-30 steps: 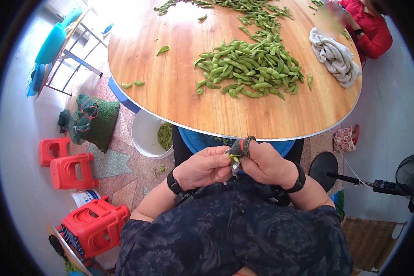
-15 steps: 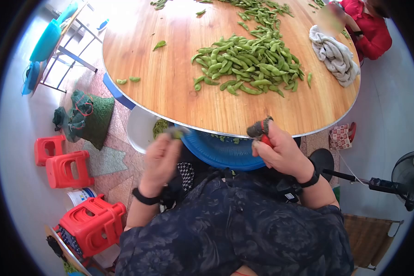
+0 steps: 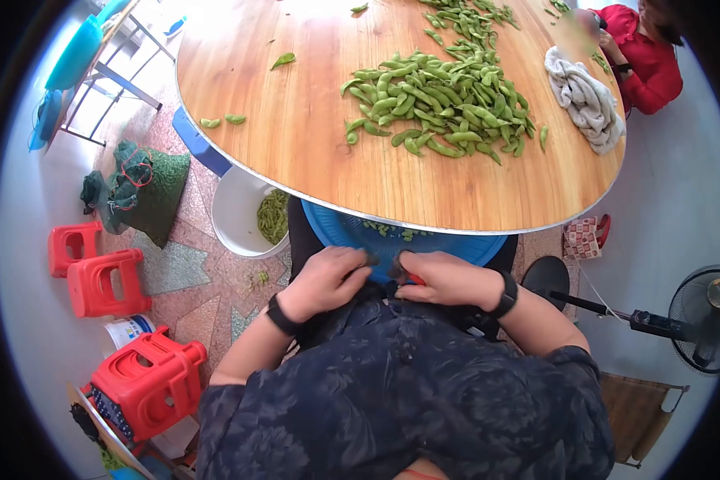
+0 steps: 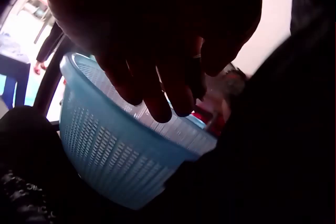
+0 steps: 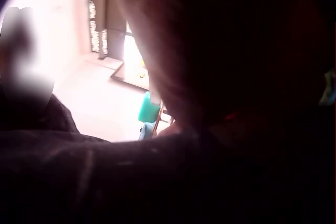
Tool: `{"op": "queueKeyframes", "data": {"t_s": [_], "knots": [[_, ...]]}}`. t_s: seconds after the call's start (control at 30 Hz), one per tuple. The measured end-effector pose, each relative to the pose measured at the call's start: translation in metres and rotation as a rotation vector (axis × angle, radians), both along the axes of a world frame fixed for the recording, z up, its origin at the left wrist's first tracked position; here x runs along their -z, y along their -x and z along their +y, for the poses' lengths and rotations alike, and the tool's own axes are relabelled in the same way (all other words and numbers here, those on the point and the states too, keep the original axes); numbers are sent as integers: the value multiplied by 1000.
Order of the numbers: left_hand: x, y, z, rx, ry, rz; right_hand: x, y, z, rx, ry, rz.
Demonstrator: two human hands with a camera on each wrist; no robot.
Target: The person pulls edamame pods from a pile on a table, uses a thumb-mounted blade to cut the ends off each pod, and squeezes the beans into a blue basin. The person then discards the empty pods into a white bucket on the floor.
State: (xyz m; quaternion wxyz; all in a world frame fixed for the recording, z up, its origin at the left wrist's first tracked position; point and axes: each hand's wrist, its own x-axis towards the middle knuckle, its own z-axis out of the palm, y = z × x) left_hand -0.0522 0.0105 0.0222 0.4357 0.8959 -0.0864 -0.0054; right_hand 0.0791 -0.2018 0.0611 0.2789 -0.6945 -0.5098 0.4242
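My left hand [image 3: 328,280] is in front of my body over the rim of a blue basket [image 3: 320,228], fingers bent loosely downward, with a dark covering at one fingertip. No pod shows in it. In the left wrist view its fingers [image 4: 157,111] hang dark in front of the basket's pale blue perforated wall [image 4: 110,145]. A little to the right, my right hand [image 3: 454,280] is curled around a small red item [image 3: 415,278], mostly hidden by the fingers. Its thumb wears a dark wrap. The right wrist view is nearly black there.
A heap of green soybean pods [image 3: 448,104] lies on the round wooden table [image 3: 312,172]. At its right edge are a grey towel [image 3: 584,100] and a person in red [image 3: 652,68]. A white bucket [image 3: 230,216], red stools [image 3: 148,384] and a fan [image 3: 700,320] stand around.
My hands worked together on a pod, then parted, the left swinging toward the white bucket with something grey-green. Now both are lower and close together again, and the pod is no longer seen.
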Motion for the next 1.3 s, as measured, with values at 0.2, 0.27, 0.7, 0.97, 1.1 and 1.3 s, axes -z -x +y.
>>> {"op": "queueKeyframes", "data": {"t_s": [0.2, 0.27, 0.7, 0.97, 1.1, 1.3], "knots": [[23, -27, -19, 173, -190, 32, 35, -8, 2, -56, 150, 25], [29, -28, -18, 194, -202, 82, 27, -6, -1, -72, 212, -42], [31, -17, -23, 350, -75, 127, 17, -13, -28, 271, 153, 312], [5, -8, -26, 242, -89, 91, 2, -7, -49, 181, 30, -400], [-34, 6, -11, 75, 7, -121, -89, -12, -40, 195, -43, -372], [-80, -15, 7, -338, 175, -382, -82, -72, 40, 337, -381, -643]]}}
